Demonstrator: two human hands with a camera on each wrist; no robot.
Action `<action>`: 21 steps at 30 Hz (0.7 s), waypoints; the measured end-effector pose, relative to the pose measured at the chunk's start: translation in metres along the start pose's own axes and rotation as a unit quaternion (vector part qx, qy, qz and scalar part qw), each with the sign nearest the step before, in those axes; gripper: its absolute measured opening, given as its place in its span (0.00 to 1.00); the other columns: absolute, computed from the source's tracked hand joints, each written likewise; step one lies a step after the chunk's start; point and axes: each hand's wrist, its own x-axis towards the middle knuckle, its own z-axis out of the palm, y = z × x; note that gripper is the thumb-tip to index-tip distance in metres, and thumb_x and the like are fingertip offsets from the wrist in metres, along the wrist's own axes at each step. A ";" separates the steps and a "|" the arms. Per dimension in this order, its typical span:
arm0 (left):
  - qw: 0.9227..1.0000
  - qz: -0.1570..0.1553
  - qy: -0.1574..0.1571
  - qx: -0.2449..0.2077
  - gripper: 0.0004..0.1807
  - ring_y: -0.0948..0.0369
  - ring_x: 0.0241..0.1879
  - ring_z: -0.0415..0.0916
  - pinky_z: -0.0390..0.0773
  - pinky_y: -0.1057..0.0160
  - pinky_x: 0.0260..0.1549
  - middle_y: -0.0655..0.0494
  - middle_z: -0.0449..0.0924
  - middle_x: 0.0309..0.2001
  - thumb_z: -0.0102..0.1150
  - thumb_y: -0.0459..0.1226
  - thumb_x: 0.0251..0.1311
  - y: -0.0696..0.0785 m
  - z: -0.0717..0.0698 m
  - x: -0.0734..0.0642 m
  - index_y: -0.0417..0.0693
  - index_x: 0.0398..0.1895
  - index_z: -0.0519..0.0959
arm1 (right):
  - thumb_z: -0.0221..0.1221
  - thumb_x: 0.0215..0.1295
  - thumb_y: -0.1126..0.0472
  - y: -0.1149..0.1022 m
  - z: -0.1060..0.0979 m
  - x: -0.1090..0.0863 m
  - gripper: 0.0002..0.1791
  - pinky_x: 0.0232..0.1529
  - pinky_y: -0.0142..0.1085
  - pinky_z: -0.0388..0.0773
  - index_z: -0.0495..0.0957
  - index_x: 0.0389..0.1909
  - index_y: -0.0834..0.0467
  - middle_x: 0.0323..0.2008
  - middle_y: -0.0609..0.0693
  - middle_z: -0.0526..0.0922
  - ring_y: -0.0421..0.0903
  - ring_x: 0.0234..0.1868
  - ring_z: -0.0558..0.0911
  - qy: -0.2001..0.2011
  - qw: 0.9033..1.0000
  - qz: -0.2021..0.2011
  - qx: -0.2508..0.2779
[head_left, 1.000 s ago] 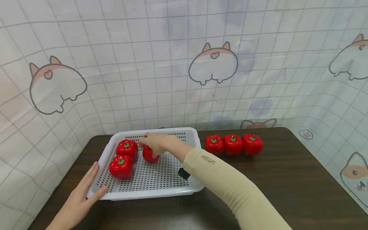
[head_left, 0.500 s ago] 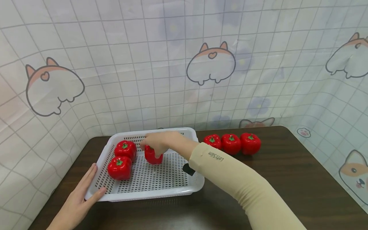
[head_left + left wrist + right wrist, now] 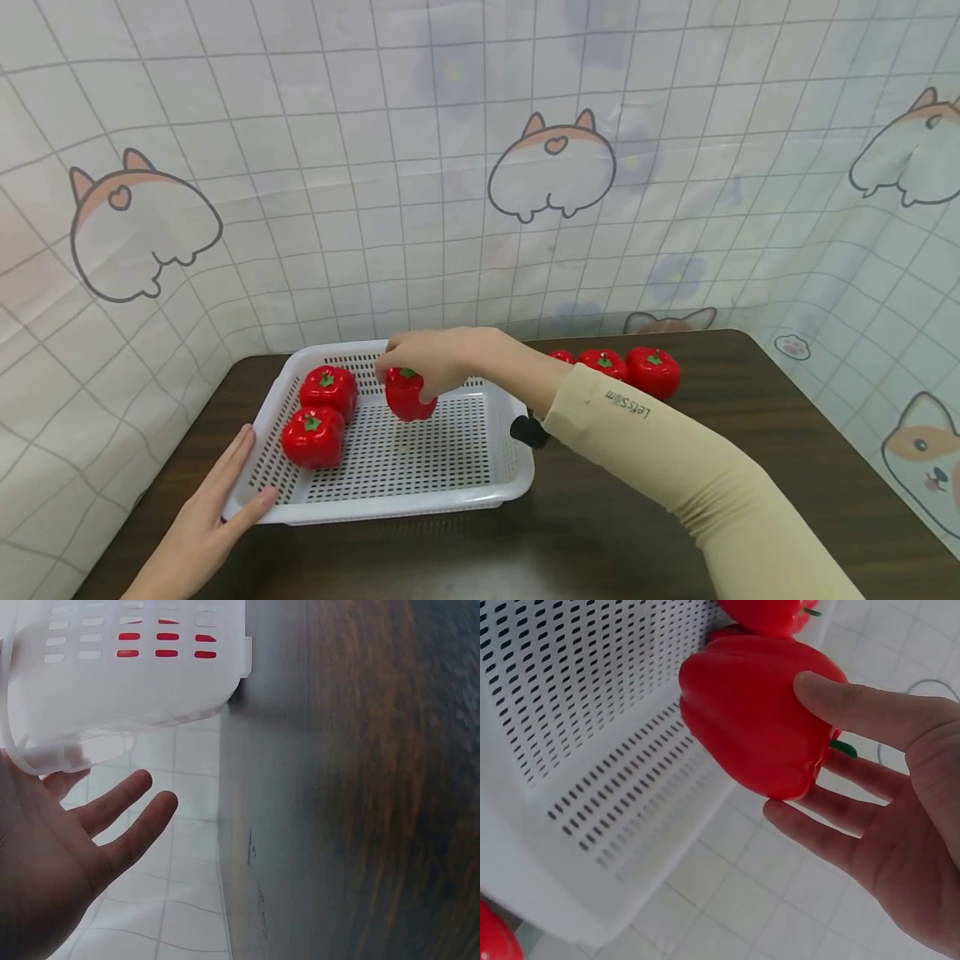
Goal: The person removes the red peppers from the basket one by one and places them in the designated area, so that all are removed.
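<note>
My right hand [image 3: 435, 360] grips a red bell pepper [image 3: 408, 395] with a green stem, thumb on one side and fingers on the other. In the right wrist view the held bell pepper [image 3: 757, 712] is over the white perforated basket [image 3: 592, 772]. Two more red bell peppers [image 3: 313, 437] sit at the left inside the basket [image 3: 397, 503]. At the basket's left front corner my left hand [image 3: 197, 523] rests on the rim with fingers spread. The left wrist view shows this hand [image 3: 60, 847] beside the basket's outer wall [image 3: 135, 690], its fingers straight.
Several red bell peppers [image 3: 654, 372] stand in a row on the dark wooden table [image 3: 757, 450], right of the basket. The right forearm partly covers them. A patterned cloth [image 3: 375, 250] hangs behind and along both sides.
My right hand has lifted the bell pepper and shifted it a little right, away from the two at the left. The left hand stays on the rim.
</note>
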 end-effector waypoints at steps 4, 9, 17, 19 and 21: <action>1.000 0.002 0.002 -0.003 0.48 0.29 0.70 0.56 0.64 0.22 0.53 0.39 0.43 0.81 0.62 0.47 0.70 -0.001 0.001 0.000 0.51 0.84 0.45 | 0.75 0.57 0.65 0.007 -0.003 -0.013 0.35 0.47 0.31 0.81 0.75 0.66 0.52 0.63 0.51 0.74 0.47 0.61 0.72 0.014 1.000 -0.013 0.011; 1.000 0.007 0.004 -0.008 0.48 0.29 0.70 0.55 0.63 0.21 0.53 0.39 0.43 0.81 0.63 0.46 0.70 -0.001 0.000 0.000 0.50 0.84 0.45 | 0.76 0.56 0.65 0.018 -0.006 -0.031 0.36 0.47 0.32 0.81 0.75 0.66 0.51 0.66 0.51 0.72 0.47 0.62 0.72 0.031 0.999 -0.011 0.040; 1.000 0.004 0.001 -0.009 0.48 0.28 0.71 0.54 0.62 0.20 0.53 0.39 0.42 0.82 0.62 0.46 0.70 0.000 -0.001 0.000 0.53 0.85 0.44 | 0.76 0.55 0.64 0.033 -0.009 -0.065 0.35 0.48 0.34 0.82 0.75 0.64 0.49 0.67 0.50 0.70 0.47 0.63 0.70 0.058 0.997 -0.008 0.049; 1.000 0.007 0.003 -0.009 0.48 0.28 0.71 0.54 0.62 0.20 0.53 0.39 0.43 0.81 0.63 0.46 0.70 0.001 -0.001 0.000 0.53 0.85 0.45 | 0.76 0.56 0.65 0.035 -0.009 -0.074 0.34 0.48 0.35 0.82 0.76 0.64 0.50 0.66 0.51 0.70 0.48 0.63 0.70 0.063 0.997 -0.012 0.048; 1.000 0.009 0.005 -0.011 0.48 0.29 0.71 0.53 0.62 0.20 0.54 0.39 0.43 0.81 0.63 0.46 0.70 0.001 -0.001 0.000 0.53 0.85 0.45 | 0.75 0.57 0.66 0.037 -0.008 -0.083 0.33 0.48 0.36 0.83 0.76 0.64 0.50 0.66 0.51 0.70 0.49 0.63 0.70 0.069 0.996 -0.015 0.051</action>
